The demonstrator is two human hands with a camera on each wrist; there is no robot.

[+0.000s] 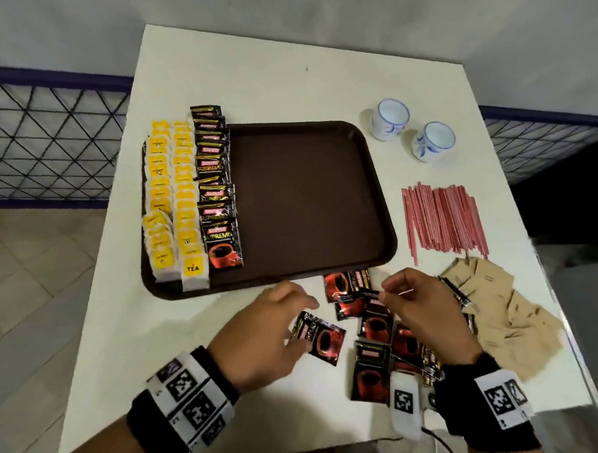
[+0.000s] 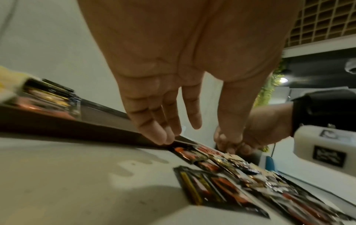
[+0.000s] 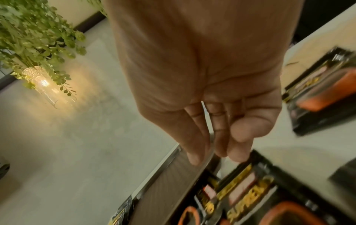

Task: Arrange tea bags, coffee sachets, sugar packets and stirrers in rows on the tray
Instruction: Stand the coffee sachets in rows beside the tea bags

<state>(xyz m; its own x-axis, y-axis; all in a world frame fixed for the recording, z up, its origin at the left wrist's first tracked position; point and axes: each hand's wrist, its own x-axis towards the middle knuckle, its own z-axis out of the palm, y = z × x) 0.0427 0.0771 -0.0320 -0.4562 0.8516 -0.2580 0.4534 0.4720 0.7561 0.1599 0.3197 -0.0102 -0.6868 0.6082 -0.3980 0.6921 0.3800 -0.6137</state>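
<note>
Left hand [image 1: 269, 331] hovers palm down over the white table [image 1: 189, 341], fingers loose and a little spread, holding nothing; one loose coffee sachet [image 1: 318, 338] lies flat just under and right of its fingertips, whether they touch it can't be told. Right hand [image 1: 420, 310] is over the scattered sachet pile [image 1: 378, 336], thumb and fingers drawn close together near a sachet edge; a pinch can't be confirmed, wrist view blurred.

Brown tray [image 1: 309, 199] sits far of the hands. On its left part: two rows of yellow tea bags [image 1: 172, 200], nearest one reads "TEA"; beside them a row of black coffee sachets [image 1: 217, 188], overlapping, reading "SUPREMO" with a red cup picture. Same print on the loose ones.

Right of the tray: red stirrers [image 1: 445, 222] in a bunch, tan sugar packets [image 1: 492, 310] heaped near them, two white-and-blue cups [image 1: 411, 132] farther off.

Tray's middle and right are bare brown. The pile reaches almost to the tray's near rim. Sugar heap lies close to the table's right edge.
</note>
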